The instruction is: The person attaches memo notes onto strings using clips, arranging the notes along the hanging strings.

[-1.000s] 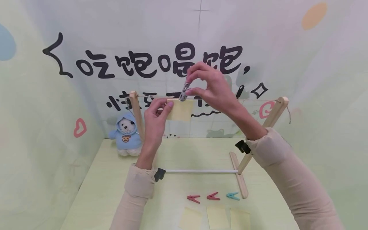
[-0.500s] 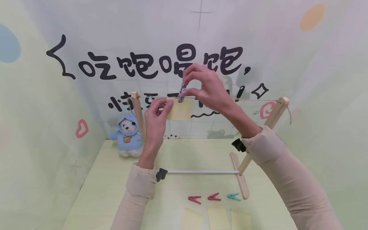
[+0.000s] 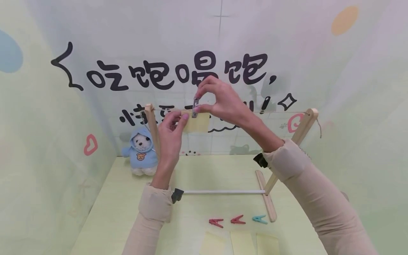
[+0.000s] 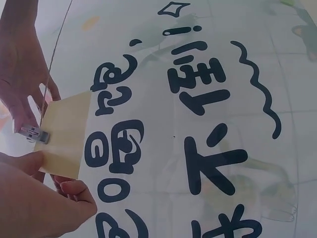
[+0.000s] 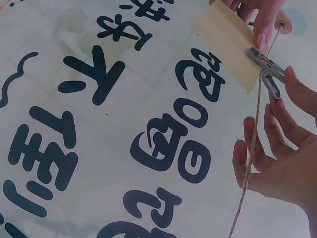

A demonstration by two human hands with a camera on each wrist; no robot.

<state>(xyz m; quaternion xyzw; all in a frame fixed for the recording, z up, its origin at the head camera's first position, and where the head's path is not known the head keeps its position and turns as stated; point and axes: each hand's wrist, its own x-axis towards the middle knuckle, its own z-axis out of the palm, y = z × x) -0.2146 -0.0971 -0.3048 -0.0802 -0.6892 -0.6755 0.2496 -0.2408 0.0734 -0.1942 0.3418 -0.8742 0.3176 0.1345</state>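
A pale yellow paper slip [image 3: 199,122] [image 4: 63,134] [image 5: 227,43] hangs on the string [image 3: 287,113] [image 5: 250,148] of a small wooden rack [image 3: 304,125]. My left hand [image 3: 173,124] [image 4: 34,198] pinches the slip's left edge at the string. My right hand [image 3: 204,101] [image 5: 285,124] pinches a grey clothespin [image 3: 195,106] [image 4: 35,134] [image 5: 266,69] whose jaws sit on the slip's top edge at the string.
On the green table [image 3: 121,198] lie two red clothespins [image 3: 216,222], a teal clothespin [image 3: 260,219] and three yellow slips [image 3: 240,242] near the front edge. A blue-hooded toy bear [image 3: 141,151] sits at the back left. A white rod [image 3: 223,192] joins the rack's feet.
My right hand has carried the grey clothespin left and slightly down along the string onto the slip's top edge. The left hand keeps its pinch on the slip.
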